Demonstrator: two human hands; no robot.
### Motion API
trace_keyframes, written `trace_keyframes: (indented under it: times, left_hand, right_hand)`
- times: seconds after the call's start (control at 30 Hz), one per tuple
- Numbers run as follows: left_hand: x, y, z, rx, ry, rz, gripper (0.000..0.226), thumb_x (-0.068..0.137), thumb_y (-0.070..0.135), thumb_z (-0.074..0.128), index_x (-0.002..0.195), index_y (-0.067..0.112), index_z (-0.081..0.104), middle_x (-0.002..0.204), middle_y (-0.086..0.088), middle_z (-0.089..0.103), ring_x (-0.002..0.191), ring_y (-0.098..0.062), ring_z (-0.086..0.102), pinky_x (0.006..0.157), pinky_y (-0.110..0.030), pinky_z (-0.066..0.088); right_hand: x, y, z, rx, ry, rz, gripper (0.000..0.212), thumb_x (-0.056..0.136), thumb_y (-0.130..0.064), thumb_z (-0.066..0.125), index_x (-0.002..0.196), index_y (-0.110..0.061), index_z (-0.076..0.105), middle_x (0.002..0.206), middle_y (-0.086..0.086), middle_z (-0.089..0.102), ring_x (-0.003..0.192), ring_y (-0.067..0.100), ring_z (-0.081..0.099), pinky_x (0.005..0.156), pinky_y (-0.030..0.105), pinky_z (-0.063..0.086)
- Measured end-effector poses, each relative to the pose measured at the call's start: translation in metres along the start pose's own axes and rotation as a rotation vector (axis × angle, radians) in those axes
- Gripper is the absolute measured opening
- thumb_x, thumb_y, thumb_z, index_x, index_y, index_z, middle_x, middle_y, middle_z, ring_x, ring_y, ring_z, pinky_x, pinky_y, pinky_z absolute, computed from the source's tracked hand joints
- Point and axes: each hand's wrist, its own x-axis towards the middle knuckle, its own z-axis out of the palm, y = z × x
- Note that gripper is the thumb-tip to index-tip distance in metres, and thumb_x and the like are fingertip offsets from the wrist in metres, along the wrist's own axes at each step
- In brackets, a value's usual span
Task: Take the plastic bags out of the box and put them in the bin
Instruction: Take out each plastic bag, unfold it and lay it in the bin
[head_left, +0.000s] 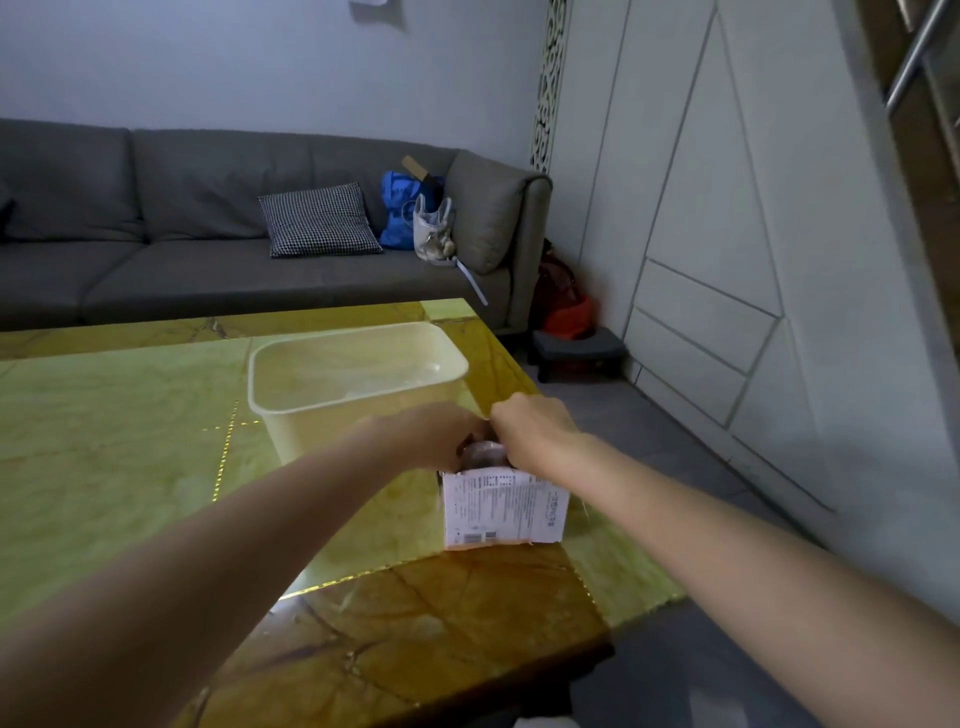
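A: Where are the bags?

B: In the top of the box (501, 512), a grey roll of bags (483, 453) right between both hands.

A: Are the hands holding it?

B: The left hand (431, 434) and right hand (532, 434) curl at the opening; an actual grip I cannot tell.

A: And the bin (358, 382)?

B: Just behind the box, slightly left, nearer the left hand.

The box (501, 512) bears small printed text and barcodes, too blurred to read.

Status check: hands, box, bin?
Both hands, left and right, at box top, on grey bag bundle; exact grip unclear. Bin just behind box. Nothing in the way.
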Motion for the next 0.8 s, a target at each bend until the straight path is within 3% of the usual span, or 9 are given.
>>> trace_keyframes:
  times: [0.1,0.23,0.33,0.5,0.63,0.7,0.8]
  left_hand:
    - [0.003,-0.008,0.004,-0.021,0.083,0.002,0.030,0.091,0.026,0.053,0.120,0.018,0.056,0.108,-0.004,0.063,0.097,-0.020,0.059,0.076,-0.025,0.044]
    - [0.010,-0.009,0.010,-0.124,0.121,-0.040,0.029,0.089,0.026,0.056,0.117,0.017,0.058,0.108,-0.006,0.061,0.097,-0.021,0.056,0.076,-0.025,0.040]
    - [0.011,-0.007,0.013,-0.197,0.127,-0.077,0.025,0.088,0.022,0.057,0.110,0.010,0.060,0.106,-0.008,0.063,0.095,-0.023,0.057,0.071,-0.023,0.038]
    - [0.010,-0.011,0.014,-0.213,0.201,-0.109,0.027,0.084,0.027,0.063,0.106,0.011,0.065,0.105,-0.005,0.065,0.099,-0.021,0.058,0.074,-0.024,0.041]
    - [0.005,-0.011,0.010,-0.288,0.208,-0.095,0.031,0.082,0.026,0.066,0.109,0.009,0.062,0.106,-0.006,0.063,0.095,-0.020,0.057,0.071,-0.022,0.040]
    - [0.003,-0.010,0.008,-0.361,0.211,-0.093,0.029,0.082,0.023,0.067,0.107,0.009,0.061,0.105,-0.005,0.061,0.089,-0.017,0.054,0.070,-0.022,0.040]
    - [0.002,-0.009,0.011,-0.498,0.209,-0.094,0.023,0.081,0.021,0.069,0.098,0.013,0.056,0.101,-0.004,0.059,0.088,-0.017,0.053,0.068,-0.023,0.043]
  right_hand:
    - [0.007,0.005,0.004,0.080,0.044,0.039,0.012,0.093,-0.020,0.057,0.096,-0.009,0.062,0.099,0.010,0.063,0.091,0.030,0.061,0.064,0.034,0.041]
    - [0.017,0.017,-0.001,0.393,-0.091,0.004,0.021,0.084,-0.015,0.064,0.068,-0.017,0.051,0.078,0.005,0.055,0.075,0.023,0.054,0.060,0.030,0.040]
    - [0.019,0.023,-0.012,0.504,-0.210,-0.027,0.026,0.075,-0.015,0.072,0.062,-0.020,0.050,0.072,0.001,0.053,0.070,0.019,0.048,0.060,0.030,0.038]
    - [0.017,0.025,-0.023,0.564,-0.300,-0.036,0.024,0.074,-0.030,0.078,0.081,-0.018,0.060,0.088,0.001,0.059,0.081,0.017,0.055,0.067,0.028,0.044]
    - [0.014,0.028,-0.027,0.580,-0.302,0.006,0.059,0.075,-0.031,0.079,0.124,-0.014,0.052,0.118,0.005,0.057,0.104,0.021,0.058,0.088,0.034,0.051]
    - [0.012,0.028,-0.028,0.587,-0.298,-0.007,0.060,0.075,-0.035,0.078,0.127,-0.016,0.053,0.119,0.004,0.056,0.102,0.020,0.058,0.082,0.030,0.051]
    - [0.008,0.030,-0.029,0.727,-0.296,-0.009,0.036,0.078,-0.029,0.076,0.109,-0.013,0.066,0.101,0.001,0.060,0.082,0.013,0.056,0.062,0.022,0.045]
